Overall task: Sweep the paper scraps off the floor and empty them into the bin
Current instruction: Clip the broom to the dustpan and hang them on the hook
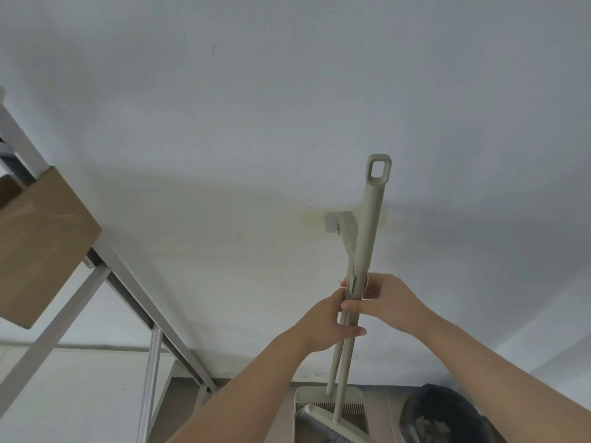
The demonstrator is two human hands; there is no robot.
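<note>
Storeroom: metal shelving (pixel 128 270), cardboard box (pixel 41 247).

Broom (pixel 367 238) and dustpan (pixel 323 407) stand against the wall (pixel 287 107), bin (pixel 447 414) right, shelving (pixel 105 270) left.

broom (pixel 364 238) sage-green | dustpan (pixel 302 402) sage-green | bin (pixel 447 414) black | box (pixel 41 247) brown

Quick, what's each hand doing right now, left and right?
Left hand: closed around the thinner pale green plastic dustpan handle.
Right hand: fingers closed around the thicker pale green broom handle, clipped alongside it.
</note>
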